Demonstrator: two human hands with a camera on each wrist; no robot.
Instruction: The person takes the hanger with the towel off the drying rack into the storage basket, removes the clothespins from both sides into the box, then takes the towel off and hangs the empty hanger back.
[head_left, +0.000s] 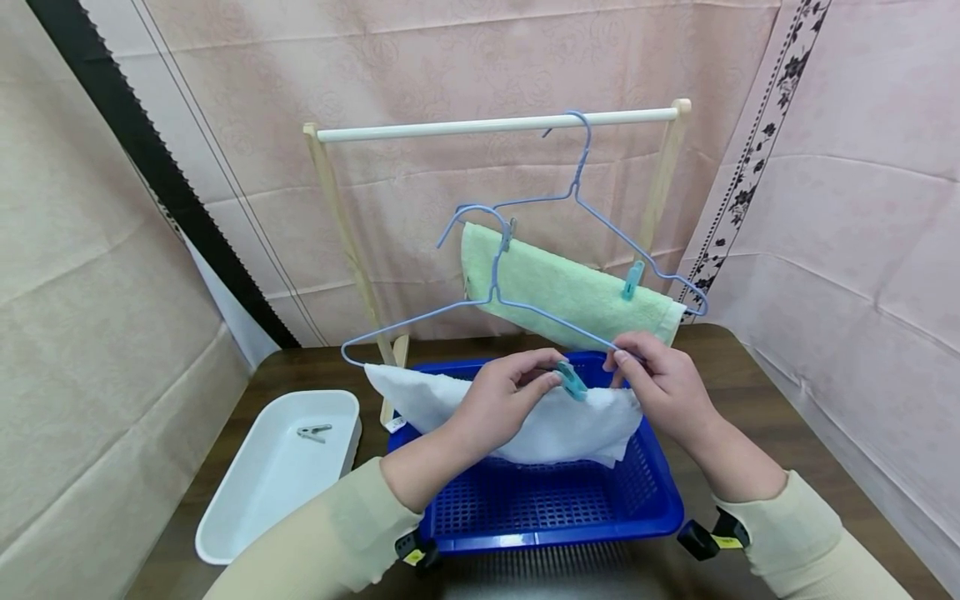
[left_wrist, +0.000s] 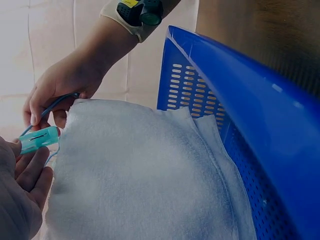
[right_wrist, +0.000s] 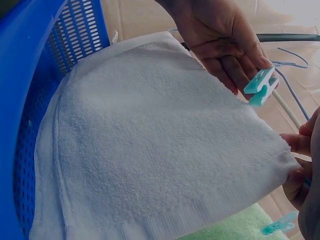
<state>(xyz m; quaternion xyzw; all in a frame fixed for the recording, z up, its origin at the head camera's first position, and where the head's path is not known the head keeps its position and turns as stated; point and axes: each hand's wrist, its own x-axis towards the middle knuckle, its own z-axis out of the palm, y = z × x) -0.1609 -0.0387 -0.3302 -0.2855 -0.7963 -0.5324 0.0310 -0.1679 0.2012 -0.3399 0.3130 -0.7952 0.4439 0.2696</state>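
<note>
A white towel point(head_left: 555, 429) hangs folded over the lower bar of a blue wire hanger point(head_left: 495, 275), held above a blue basket point(head_left: 555, 537). My left hand point(head_left: 491, 400) pinches a teal clothespin point(head_left: 572, 381) at the towel's upper edge. In the right wrist view this clothespin point(right_wrist: 261, 86) is beside the towel edge; whether it clamps the cloth I cannot tell. My right hand point(head_left: 667, 387) grips the hanger's right end together with the towel's corner, fingers point(right_wrist: 295, 142) at the cloth. The hanger's hook is free of any rod.
Behind, a rack with a white rod point(head_left: 487, 127) carries another blue hanger point(head_left: 577, 179), tilted, with a green towel point(head_left: 555, 283) held by a grey clothespin point(head_left: 509, 235) and a teal one point(head_left: 632, 281). At left, a white tray point(head_left: 255, 500) holds a grey clothespin point(head_left: 313, 432).
</note>
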